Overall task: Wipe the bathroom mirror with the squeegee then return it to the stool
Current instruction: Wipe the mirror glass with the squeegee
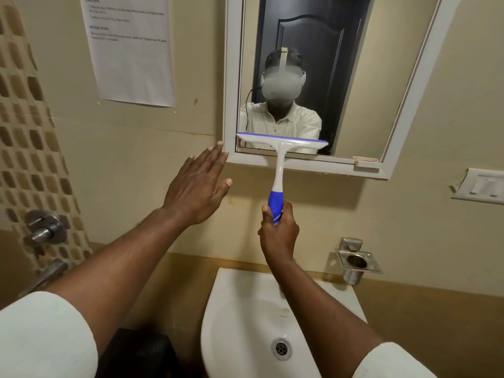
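Observation:
The white-framed bathroom mirror (381, 64) hangs on the beige wall above the sink. A white squeegee (281, 159) with a blue grip stands upright, its blade lying across the lower left part of the glass, just above the bottom frame. My right hand (278, 230) is closed around the blue grip below the mirror. My left hand (197, 186) is flat and spread against the wall, its fingertips touching the mirror frame's lower left corner. A dark stool (141, 353) shows at the bottom, left of the sink, partly hidden by my left arm.
A white sink (245, 317) with a drain sits directly below. A steel cup holder (357, 261) is fixed to the wall on the right, a switch plate (480, 186) beyond it. A paper sheet (131, 50) hangs left of the mirror. Metal taps (45, 230) stick out from the tiled left wall.

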{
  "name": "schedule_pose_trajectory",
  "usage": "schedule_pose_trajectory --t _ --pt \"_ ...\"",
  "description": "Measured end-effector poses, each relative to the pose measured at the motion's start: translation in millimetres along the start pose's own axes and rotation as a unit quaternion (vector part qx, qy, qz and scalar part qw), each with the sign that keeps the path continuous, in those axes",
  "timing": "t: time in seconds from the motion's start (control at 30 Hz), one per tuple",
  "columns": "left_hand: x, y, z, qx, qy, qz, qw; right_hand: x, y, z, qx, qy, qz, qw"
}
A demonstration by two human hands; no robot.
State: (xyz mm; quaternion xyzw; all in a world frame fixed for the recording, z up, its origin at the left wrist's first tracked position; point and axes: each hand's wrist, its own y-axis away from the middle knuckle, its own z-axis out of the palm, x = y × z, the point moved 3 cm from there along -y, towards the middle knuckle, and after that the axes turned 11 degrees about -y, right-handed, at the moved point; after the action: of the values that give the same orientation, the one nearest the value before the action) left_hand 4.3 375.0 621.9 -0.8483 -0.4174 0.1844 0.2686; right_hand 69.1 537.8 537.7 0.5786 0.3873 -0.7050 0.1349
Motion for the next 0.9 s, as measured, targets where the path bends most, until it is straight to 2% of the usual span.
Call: schedule_pose_trajectory --t 0.9 --pt "-7.9 9.2 -0.3 -0.004 -0.004 -0.02 1.0 23.7 10.5 -4.7 -0.019 0.024 0.013 0.999"
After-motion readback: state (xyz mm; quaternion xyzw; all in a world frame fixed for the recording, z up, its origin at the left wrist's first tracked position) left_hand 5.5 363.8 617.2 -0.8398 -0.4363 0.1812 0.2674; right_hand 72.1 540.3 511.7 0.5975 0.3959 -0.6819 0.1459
